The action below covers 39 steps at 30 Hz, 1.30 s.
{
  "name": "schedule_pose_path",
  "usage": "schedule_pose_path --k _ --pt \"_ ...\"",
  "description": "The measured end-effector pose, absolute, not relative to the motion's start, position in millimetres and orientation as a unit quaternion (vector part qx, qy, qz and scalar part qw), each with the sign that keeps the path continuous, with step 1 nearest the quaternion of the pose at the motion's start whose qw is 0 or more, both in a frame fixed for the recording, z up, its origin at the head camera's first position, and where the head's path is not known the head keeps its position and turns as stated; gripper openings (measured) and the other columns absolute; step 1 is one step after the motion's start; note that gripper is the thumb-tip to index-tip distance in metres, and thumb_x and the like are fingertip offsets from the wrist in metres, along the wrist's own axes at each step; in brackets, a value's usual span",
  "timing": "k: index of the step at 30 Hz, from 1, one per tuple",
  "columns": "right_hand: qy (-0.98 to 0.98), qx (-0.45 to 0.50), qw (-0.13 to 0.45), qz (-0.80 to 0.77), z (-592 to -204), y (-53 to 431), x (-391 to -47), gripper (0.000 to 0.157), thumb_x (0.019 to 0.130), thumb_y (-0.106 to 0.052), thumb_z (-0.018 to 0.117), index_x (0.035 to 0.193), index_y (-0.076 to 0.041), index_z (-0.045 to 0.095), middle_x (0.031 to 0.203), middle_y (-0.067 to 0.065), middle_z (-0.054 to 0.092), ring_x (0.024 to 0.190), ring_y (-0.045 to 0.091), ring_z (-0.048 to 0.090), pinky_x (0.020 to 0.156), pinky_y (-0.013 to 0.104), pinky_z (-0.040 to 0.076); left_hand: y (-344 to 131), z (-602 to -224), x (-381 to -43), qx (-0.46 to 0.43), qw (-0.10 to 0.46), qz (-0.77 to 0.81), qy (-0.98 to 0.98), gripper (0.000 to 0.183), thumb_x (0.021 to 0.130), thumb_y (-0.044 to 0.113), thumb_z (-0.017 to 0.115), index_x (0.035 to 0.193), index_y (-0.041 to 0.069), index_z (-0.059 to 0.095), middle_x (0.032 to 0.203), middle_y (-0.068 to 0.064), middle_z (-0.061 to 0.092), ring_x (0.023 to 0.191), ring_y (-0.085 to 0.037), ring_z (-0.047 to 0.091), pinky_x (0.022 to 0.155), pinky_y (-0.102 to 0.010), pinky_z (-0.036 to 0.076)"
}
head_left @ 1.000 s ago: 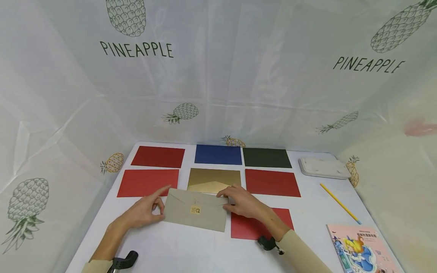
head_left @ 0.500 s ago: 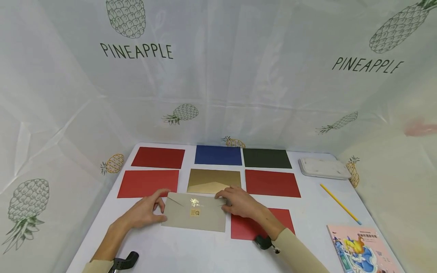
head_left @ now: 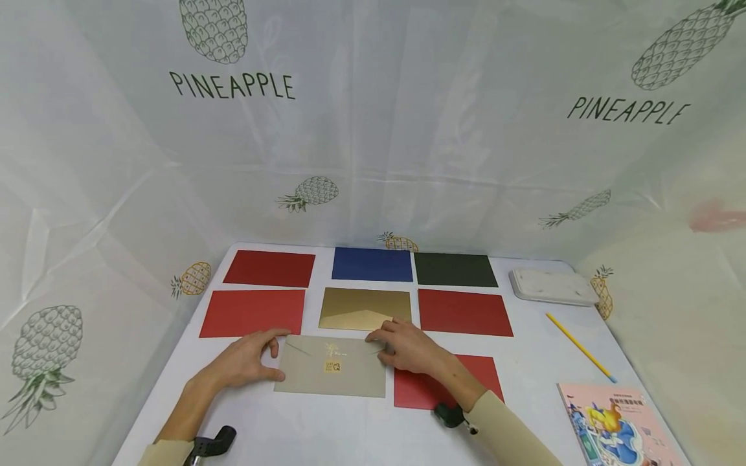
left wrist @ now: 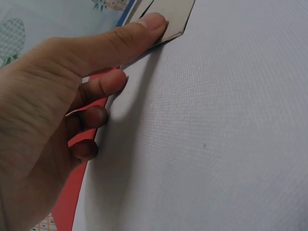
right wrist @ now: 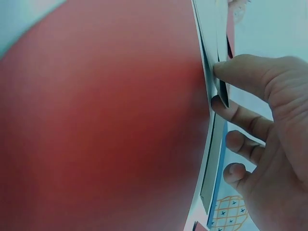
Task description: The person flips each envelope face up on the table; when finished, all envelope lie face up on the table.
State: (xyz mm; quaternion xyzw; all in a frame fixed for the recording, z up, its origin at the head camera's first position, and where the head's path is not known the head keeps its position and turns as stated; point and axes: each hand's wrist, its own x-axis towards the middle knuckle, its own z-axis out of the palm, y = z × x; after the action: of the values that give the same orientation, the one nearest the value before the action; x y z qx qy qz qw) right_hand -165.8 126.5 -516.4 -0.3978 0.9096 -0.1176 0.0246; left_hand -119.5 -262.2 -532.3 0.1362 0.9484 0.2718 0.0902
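A grey-beige envelope (head_left: 332, 382), with gold print and a small yellow label, lies at the near middle of the white table, flap side up. My left hand (head_left: 247, 362) grips its left edge, index finger at the far left corner and thumb on the nearer part of that edge. In the left wrist view the thumb (left wrist: 149, 26) presses on the envelope's face. At the far right corner my right hand (head_left: 410, 346) pinches the envelope between thumb and index finger. The right wrist view shows the thumb (right wrist: 240, 67) against the paper's edge, other fingers loosely bent.
Beyond it lie a gold envelope (head_left: 364, 304), several red ones such as the left red envelope (head_left: 253, 314), a blue envelope (head_left: 373, 265) and a dark green envelope (head_left: 454, 270). A white case (head_left: 550, 287), a yellow pencil (head_left: 577, 346) and a pink book (head_left: 623, 421) lie at right.
The grey-beige envelope has come down and slightly toward me, and now lies straighter and flatter. Both hands moved with it, still on its left edge and far right corner.
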Motion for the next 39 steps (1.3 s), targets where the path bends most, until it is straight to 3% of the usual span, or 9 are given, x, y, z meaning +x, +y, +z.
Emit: schedule_pose_path --k 9,39 --pt "0.900 -0.413 0.033 -0.136 -521.5 129.7 -165.1 0.035 0.090 -0.025 0.074 0.125 -0.028 0.071 0.113 -0.007 0.061 0.096 0.008 0.049 0.081 0.026 0.045 -262.7 -533.4 -119.8 0.146 0.083 0.262 0.950 0.085 0.062 0.050 0.092 0.136 0.023 0.062 0.084 0.015 0.052 0.083 -0.007 0.050 0.066 -0.028 0.040" --pt "0.902 -0.406 0.063 -0.132 -517.3 129.3 -160.6 0.036 0.090 -0.025 0.072 0.125 -0.028 0.070 0.110 -0.009 0.062 0.093 0.004 0.049 0.081 0.025 0.042 -264.1 -529.7 -118.2 0.169 0.083 0.259 0.947 0.073 0.068 0.052 0.089 0.132 0.026 0.064 0.086 0.014 0.051 0.086 -0.006 0.049 0.068 -0.026 0.040"
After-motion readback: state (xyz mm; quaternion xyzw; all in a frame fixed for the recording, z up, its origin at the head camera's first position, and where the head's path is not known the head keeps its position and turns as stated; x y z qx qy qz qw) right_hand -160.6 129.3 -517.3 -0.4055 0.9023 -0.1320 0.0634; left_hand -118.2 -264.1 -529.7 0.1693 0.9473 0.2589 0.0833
